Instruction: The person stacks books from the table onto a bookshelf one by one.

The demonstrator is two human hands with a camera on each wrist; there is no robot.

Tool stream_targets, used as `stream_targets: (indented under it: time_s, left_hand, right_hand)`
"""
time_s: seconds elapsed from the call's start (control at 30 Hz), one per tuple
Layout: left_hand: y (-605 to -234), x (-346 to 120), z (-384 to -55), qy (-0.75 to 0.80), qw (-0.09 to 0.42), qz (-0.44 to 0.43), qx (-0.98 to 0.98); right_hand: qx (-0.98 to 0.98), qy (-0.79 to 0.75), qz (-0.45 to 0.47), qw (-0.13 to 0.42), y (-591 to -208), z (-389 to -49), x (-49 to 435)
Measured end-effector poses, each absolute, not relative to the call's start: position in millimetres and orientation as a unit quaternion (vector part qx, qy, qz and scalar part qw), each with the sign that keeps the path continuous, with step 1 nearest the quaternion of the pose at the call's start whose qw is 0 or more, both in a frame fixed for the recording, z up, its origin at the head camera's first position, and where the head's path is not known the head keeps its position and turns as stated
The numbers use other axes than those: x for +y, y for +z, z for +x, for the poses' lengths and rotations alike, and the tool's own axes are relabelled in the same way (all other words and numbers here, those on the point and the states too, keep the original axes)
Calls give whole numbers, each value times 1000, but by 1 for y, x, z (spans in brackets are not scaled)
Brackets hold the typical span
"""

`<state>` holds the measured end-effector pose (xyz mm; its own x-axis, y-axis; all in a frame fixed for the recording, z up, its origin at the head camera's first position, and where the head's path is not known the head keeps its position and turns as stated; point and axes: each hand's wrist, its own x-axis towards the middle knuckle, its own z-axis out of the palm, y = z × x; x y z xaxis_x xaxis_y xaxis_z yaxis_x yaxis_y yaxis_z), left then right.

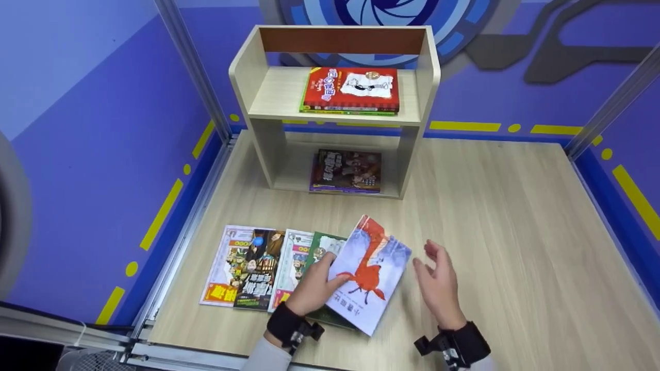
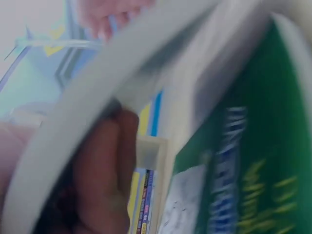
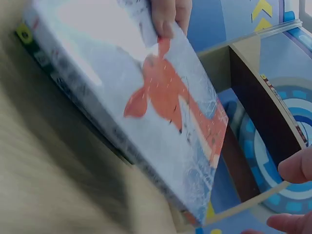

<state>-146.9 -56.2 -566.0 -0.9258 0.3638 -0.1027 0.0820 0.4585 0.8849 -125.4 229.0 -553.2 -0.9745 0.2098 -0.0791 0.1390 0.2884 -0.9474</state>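
Observation:
My left hand [image 1: 312,291] grips a pale blue picture book [image 1: 386,281] by its left edge, thumb on the cover and fingers underneath. An orange animal is drawn on that cover, and the book tilts over a green book [image 1: 318,241]. Much of the green book is hidden by it in the head view; its cover [image 2: 263,112] shows large in the left wrist view. Just off the picture book's right edge is my right hand [image 1: 438,288], fingers loosely extended, holding nothing. Left of the green book lie overlapping comic-style books, among them a black one [image 1: 258,278].
A two-tier wooden shelf [image 1: 412,121] stands at the back of the table [image 1: 505,221]. Red-covered books [image 1: 356,90] lie stacked on its upper tier, dark-covered books [image 1: 343,170] on the lower. Purple wall panels [image 1: 103,170] and metal rails border the table.

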Motion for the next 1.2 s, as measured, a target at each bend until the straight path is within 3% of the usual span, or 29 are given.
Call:
stream_targets:
  time_s: [0.13,0.4,0.53,0.63,0.83,0.97,1.2]
  left_hand:
    - [-561,-63,-168,547,183,186,795]
    - [-556,-62,-206,544,238,248,765]
    - [-556,-60,-213,553,250,245,757]
    - [-556,-57,-213,581,217,204,757]
    - [-548,-45,-206,658,85,57,746]
    - [-544,-34,-192,691,82,11,718]
    - [-546,-14,-172,682,97,29,724]
  right_hand:
    - [-832,547,-77,51,-546,-142,242]
    - [-857,512,21,-59,-548,-167,256]
    - [-841,537,17,-66,-558,-163,254]
    - [-832,554,4,-42,-562,-158,253]
    - [-808,587,-49,11,-558,-149,254]
    - [-795,600,-83,38,-553,-146,252]
    - [-769,624,-129,50,-550,-145,239]
